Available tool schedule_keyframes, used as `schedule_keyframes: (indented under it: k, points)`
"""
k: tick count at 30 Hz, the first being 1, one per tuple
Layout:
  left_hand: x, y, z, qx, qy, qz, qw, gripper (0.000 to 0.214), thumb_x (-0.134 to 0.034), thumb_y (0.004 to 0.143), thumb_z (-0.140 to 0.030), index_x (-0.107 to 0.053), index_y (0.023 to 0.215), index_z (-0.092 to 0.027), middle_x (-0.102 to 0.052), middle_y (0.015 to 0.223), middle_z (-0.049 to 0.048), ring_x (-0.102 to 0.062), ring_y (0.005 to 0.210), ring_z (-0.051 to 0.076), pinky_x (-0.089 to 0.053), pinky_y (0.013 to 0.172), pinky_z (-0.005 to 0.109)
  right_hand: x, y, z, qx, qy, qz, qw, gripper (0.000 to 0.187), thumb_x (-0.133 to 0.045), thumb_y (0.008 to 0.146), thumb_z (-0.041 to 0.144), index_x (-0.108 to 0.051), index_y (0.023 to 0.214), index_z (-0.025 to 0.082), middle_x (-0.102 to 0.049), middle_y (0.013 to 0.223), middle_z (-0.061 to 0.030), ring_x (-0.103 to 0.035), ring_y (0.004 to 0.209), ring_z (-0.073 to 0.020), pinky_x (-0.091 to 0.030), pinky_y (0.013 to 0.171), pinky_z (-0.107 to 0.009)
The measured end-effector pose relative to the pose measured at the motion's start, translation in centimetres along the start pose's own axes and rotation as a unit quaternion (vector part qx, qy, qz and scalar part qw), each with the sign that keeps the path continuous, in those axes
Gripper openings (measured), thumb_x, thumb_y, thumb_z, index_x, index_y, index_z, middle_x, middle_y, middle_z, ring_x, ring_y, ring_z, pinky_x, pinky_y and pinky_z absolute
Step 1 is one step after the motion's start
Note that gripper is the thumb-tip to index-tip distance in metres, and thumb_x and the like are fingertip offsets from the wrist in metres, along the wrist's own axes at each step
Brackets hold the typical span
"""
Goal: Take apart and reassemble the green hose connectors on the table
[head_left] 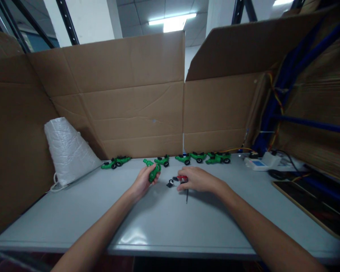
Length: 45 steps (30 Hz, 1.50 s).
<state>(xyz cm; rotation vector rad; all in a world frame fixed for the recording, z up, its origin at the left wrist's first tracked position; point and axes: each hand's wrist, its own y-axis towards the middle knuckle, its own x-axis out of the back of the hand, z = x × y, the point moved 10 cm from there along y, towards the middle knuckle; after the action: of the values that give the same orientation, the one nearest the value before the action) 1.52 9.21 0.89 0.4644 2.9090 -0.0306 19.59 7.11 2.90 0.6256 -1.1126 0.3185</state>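
Note:
My left hand (143,182) is closed around a green toy vehicle body (154,172), held just above the grey table (164,223). My right hand (197,178) rests on the table with fingers curled over a red-handled screwdriver (184,180); its dark shaft (187,196) points toward me. A small black wheel part (170,184) lies between the two hands. Behind them, several finished green toy vehicles with black wheels (200,156) stand in a row along the back of the table.
Cardboard walls (136,105) enclose the table at the back and left. A white woven sack (66,151) leans at the left. A white power strip (260,162), cables and a dark board (314,207) lie at the right.

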Motion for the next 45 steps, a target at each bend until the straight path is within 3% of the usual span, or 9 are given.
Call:
schedule_keyframes:
  k: [4, 8, 13, 23, 31, 40, 45]
  points:
    - [-1.2, -0.3, 0.1, 0.017, -0.025, 0.049, 0.998, 0.044, -0.070, 0.088, -0.058, -0.052, 0.081, -0.018, -0.048, 0.064, -0.0040, -0.040, 0.051, 0.008, -0.031, 0.051, 0.022, 2.2, 0.3, 0.2, -0.053, -0.009, -0.076, 0.996, 0.040, -0.053, 0.105, 0.054, -0.069, 0.084, 0.024, -0.071, 0.079, -0.0045, -0.064, 0.074, -0.0213, -0.037, 0.066, -0.028]
    - [-1.7, -0.5, 0.4, 0.025, -0.018, 0.078, 0.996, 0.050, -0.066, 0.092, -0.063, -0.049, 0.076, -0.019, -0.044, 0.062, -0.0051, -0.037, 0.050, 0.008, -0.028, 0.050, 0.022, 3.3, 0.3, 3.4, -0.018, -0.008, -0.142, 0.990, 0.040, -0.031, 0.113, 0.040, -0.064, 0.096, 0.024, -0.070, 0.087, -0.0047, -0.064, 0.082, -0.0207, -0.041, 0.074, -0.030]
    - [-0.9, 0.0, 0.9, 0.010, 0.003, 0.047, 0.999, 0.054, -0.069, 0.088, -0.068, -0.058, 0.083, -0.015, -0.058, 0.073, 0.0012, -0.046, 0.056, 0.009, -0.031, 0.050, 0.023, 2.6, 0.2, 6.8, 0.037, 0.000, -0.149, 0.988, 0.030, -0.043, 0.109, 0.038, -0.068, 0.100, 0.024, -0.072, 0.095, -0.0092, -0.062, 0.094, -0.0246, -0.046, 0.083, -0.033]
    - [-1.0, -0.3, 0.2, -0.019, -0.028, 0.031, 0.999, 0.045, -0.082, 0.084, -0.055, -0.068, 0.097, -0.014, -0.069, 0.092, 0.0072, -0.061, 0.078, 0.015, -0.044, 0.066, 0.024, 2.2, 0.0, 5.7, -0.032, -0.106, -0.141, 0.984, 0.025, -0.049, 0.107, 0.033, -0.073, 0.102, 0.025, -0.071, 0.092, -0.0072, -0.065, 0.077, -0.0220, -0.041, 0.062, -0.031]
    - [-0.4, -0.1, -0.1, -0.041, 0.028, 0.013, 0.999, 0.049, -0.082, 0.083, -0.059, -0.070, 0.103, -0.015, -0.071, 0.102, 0.0094, -0.064, 0.091, 0.018, -0.046, 0.074, 0.025, 2.2, 0.2, 5.9, -0.058, -0.142, -0.135, 0.979, 0.025, -0.050, 0.107, 0.030, -0.073, 0.103, 0.025, -0.073, 0.093, -0.0082, -0.068, 0.075, -0.0213, -0.042, 0.060, -0.031]
    - [0.2, 0.5, 1.1, -0.055, 0.079, 0.007, 0.995, 0.047, -0.077, 0.085, -0.060, -0.067, 0.094, -0.015, -0.063, 0.080, 0.0015, -0.053, 0.070, 0.013, -0.039, 0.064, 0.024, 0.4, 0.3, 6.3, -0.080, -0.125, -0.093, 0.985, 0.028, -0.043, 0.109, 0.026, -0.070, 0.104, 0.020, -0.077, 0.097, -0.0103, -0.071, 0.078, -0.0227, -0.042, 0.064, -0.032]
    - [0.1, 0.6, 0.3, -0.076, 0.086, 0.016, 0.993, 0.042, -0.072, 0.089, -0.058, -0.062, 0.089, -0.016, -0.062, 0.078, 0.0010, -0.052, 0.067, 0.013, -0.036, 0.061, 0.025, 0.4, 0.6, 6.2, -0.029, -0.065, -0.088, 0.994, 0.032, -0.042, 0.111, 0.028, -0.070, 0.099, 0.020, -0.076, 0.096, -0.0073, -0.070, 0.086, -0.0207, -0.043, 0.074, -0.030]
